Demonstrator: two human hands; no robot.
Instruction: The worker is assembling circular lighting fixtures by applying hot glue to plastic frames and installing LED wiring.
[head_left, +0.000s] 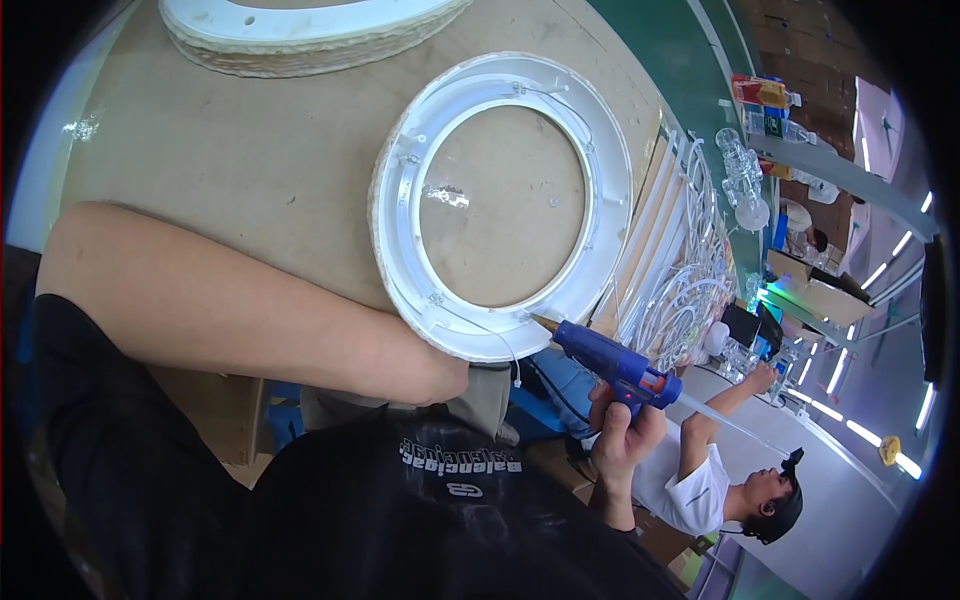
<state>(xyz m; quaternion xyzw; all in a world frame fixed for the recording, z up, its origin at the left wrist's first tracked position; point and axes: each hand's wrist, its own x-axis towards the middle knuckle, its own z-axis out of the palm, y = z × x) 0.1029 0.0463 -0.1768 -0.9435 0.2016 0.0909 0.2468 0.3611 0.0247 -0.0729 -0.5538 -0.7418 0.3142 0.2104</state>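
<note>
A white ring-shaped lamp housing (402, 205) lies on the table, with thin wires and small fittings along its inner channel. My right hand (625, 440) is wrapped round a blue hot glue gun (605, 360), a long clear glue stick (725, 420) trailing from its back. The gun's nozzle points at the ring's lower right part, close to or touching the channel. A loose wire with a small white connector (517, 382) hangs over the near rim. My left hand (440, 376) is bent at the wrist against the near rim of the ring, its fingers hidden from view.
A stack of similar white rings (300, 35) stands at the far left. Right of the ring lie bundled white wires and strips (680, 300). Plastic bottles (740, 175) stand farther off on a green surface. A co-worker in a white shirt (690, 490) sits at the right.
</note>
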